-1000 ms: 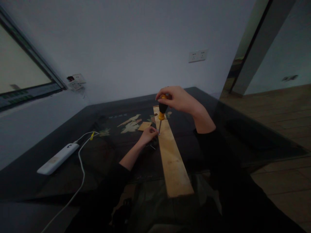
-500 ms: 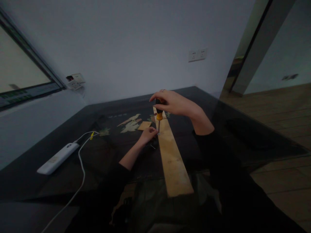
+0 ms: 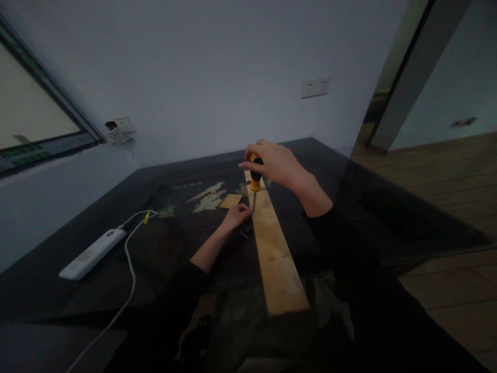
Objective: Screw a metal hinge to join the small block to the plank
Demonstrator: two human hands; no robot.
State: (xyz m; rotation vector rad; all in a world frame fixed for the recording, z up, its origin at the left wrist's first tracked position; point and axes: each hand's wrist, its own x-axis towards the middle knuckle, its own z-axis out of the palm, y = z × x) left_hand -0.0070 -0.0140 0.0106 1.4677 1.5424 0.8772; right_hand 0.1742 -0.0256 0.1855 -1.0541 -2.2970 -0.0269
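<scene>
My right hand (image 3: 276, 165) is wrapped round the black and yellow handle of a screwdriver (image 3: 256, 178), which stands upright with its shaft pointing down. The tip meets a small metal piece at the left edge of a long wooden board (image 3: 277, 256). Beside that tip, my left hand (image 3: 236, 216) has its thumb and fingers pinched together; what lies between them is too small to make out. The board runs away from me over the dark table and overhangs its near edge. A thin metal piece (image 3: 244, 234) lies just below my left hand.
A small square wooden piece (image 3: 231, 201) lies beyond my left hand on the black table (image 3: 166, 259). To the left is a white power strip (image 3: 93, 254) with its cable (image 3: 133, 274) trailing off the near edge. A wall (image 3: 217, 77) stands behind.
My right hand has turned at the wrist and its fingers have closed further round the screwdriver handle. The left hand and the board have stayed in place.
</scene>
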